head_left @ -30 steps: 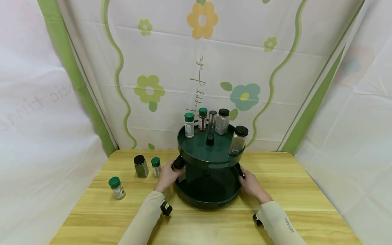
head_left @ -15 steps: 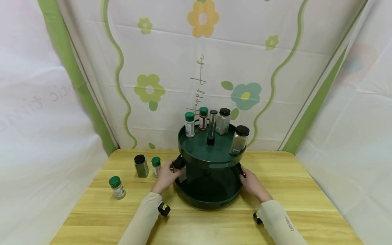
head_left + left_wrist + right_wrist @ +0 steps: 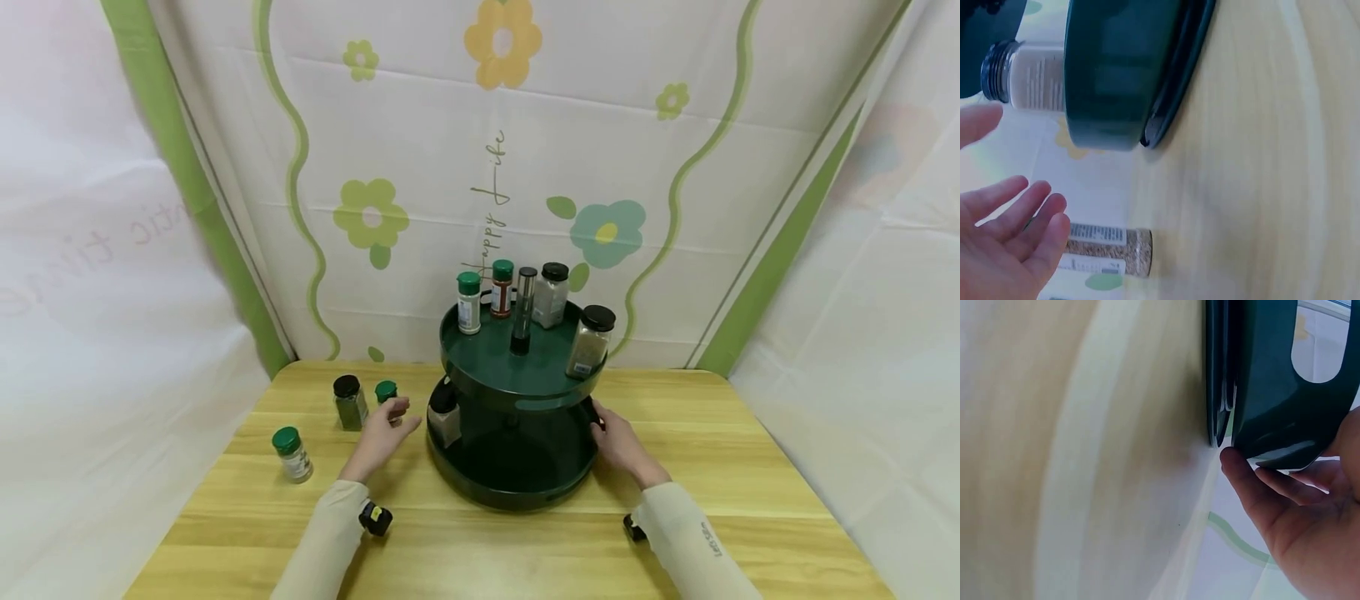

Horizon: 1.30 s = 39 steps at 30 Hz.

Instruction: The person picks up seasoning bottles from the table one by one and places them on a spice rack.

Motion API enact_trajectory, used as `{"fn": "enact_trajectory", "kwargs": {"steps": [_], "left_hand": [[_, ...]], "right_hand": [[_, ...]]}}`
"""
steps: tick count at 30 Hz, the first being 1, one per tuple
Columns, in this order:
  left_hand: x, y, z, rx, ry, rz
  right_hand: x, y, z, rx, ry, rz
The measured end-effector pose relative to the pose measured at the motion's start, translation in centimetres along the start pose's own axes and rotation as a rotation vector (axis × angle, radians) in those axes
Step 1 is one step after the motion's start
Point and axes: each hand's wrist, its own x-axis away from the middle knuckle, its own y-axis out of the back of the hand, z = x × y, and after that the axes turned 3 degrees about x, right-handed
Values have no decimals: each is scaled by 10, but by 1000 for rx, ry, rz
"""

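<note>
A dark green two-tier spice turntable (image 3: 517, 498) stands on the table. My right hand (image 3: 624, 446) grips the right side of its lower tier; in the right wrist view, the fingers (image 3: 1260, 497) lie against the tray's outer wall. My left hand (image 3: 380, 437) holds nothing, its fingers loosely bent, between the turntable and a green-capped spice bottle (image 3: 386, 390). In the left wrist view that bottle (image 3: 1138, 250) shows brown contents, partly behind the fingers. A black-lidded jar (image 3: 446, 423) stands at the left of the lower tier, apart from the hand.
On the upper tier stand two green-capped bottles (image 3: 469, 312), a clear slim grinder-like tube (image 3: 523, 312) and two black-lidded jars (image 3: 590, 346). A black-lidded jar of green herbs (image 3: 351, 408) and another green-capped bottle (image 3: 293, 457) stand on the table (image 3: 510, 550) at left. A patterned curtain (image 3: 420, 125) hangs behind.
My left hand has let go of the black-lidded jar on the lower tier and moved left toward the green-capped bottle. My right hand keeps its place on the turntable.
</note>
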Motion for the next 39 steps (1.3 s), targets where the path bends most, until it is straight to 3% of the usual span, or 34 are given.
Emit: {"fn": "enact_trajectory", "kwargs": {"steps": [20,26,33,39], "left_hand": [[5,11,4,-150,112,-224],[2,12,4,-198,125,-188],[0,15,0,-178,176,-111],[-9,15,1,-165,183,-122]], "right_hand": [[-4,5,-1,-16,-16,-2],[3,6,6,-12,-12,-16],[22,0,21,56,-15,23],[31,-4,30,115,-54,68]]}}
